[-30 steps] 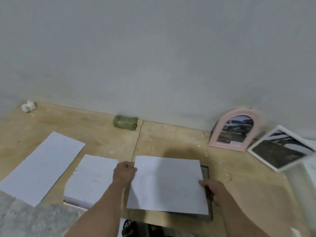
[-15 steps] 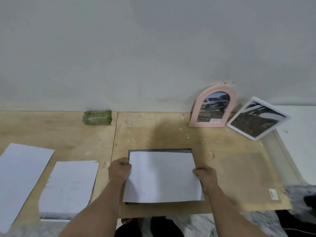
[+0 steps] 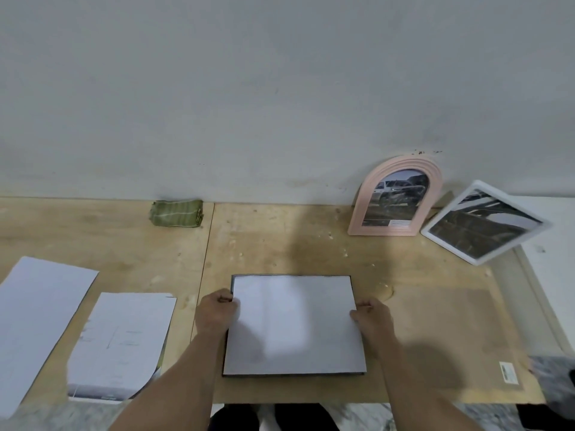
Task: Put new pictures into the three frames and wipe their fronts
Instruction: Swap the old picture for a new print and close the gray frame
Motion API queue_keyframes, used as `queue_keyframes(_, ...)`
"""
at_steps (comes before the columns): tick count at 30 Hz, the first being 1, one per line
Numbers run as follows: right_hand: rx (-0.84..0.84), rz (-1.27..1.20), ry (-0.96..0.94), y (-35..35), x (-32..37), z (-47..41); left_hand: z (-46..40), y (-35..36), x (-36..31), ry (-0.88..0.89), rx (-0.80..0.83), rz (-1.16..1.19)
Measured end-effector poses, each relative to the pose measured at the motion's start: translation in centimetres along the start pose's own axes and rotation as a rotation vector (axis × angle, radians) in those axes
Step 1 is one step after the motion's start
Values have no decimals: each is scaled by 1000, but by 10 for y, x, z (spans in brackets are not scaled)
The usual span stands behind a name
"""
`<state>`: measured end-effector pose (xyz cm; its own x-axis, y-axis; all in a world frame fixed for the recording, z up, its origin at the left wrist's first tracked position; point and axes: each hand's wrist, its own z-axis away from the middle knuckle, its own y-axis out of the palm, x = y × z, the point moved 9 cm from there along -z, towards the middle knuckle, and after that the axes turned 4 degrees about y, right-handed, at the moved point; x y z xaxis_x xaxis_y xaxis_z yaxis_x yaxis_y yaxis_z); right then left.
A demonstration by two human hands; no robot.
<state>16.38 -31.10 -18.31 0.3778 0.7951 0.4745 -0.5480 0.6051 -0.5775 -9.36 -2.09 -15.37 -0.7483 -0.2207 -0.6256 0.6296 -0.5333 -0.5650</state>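
Both our hands are curled at the side edges of a white sheet (image 3: 294, 325): our left hand (image 3: 217, 312) pinches the left edge near its far corner, and our right hand (image 3: 371, 315) pinches the right edge at about the same height. We cannot tell how tightly the fingers close, since they are tucked under the knuckles. Our sheet lies flat on a dark frame (image 3: 229, 375), of which only a thin rim shows along the far, left and near edges. This frame rests on the plywood board (image 3: 280, 241) in front of us, between our forearms.

To our left lie two more white sheets, a smaller one (image 3: 121, 340) near our left arm and a long one (image 3: 37, 309) beyond it at the edge of view. A folded green cloth (image 3: 176, 213) sits against the wall, well apart from our hands. Far right, a pink arched frame (image 3: 396, 197) leans upright on the wall with a car picture in it, and a white frame (image 3: 485, 227) stands tilted just beside it. A small label (image 3: 508, 372) is stuck near the board's right corner.
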Motion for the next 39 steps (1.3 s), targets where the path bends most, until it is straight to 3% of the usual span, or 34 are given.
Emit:
queue_keyframes(8,-18,-40,-75,0,5,4,0,5,3,-22,-38,-24)
queue_keyframes(15,-57,-17,-131,-11,3,9,-2,10,-11,77,-94,-73)
queue_keyframes(25,-186,-1,-129,-75,-41,34,60,117,-88,366,193,-166)
queue_keyframes(30,-203,49,-96,-135,-68,13,107,202,-106,368,453,-233)
queue_keyframes(33,-201,39,-4,-180,-100,-15,136,259,-104,297,640,-427)
queue_keyframes(36,-204,100,63,-222,-132,-44,153,293,-103,265,661,-557)
queue_keyframes(39,-149,182,142,-249,-163,-73,158,301,-101,192,551,-558)
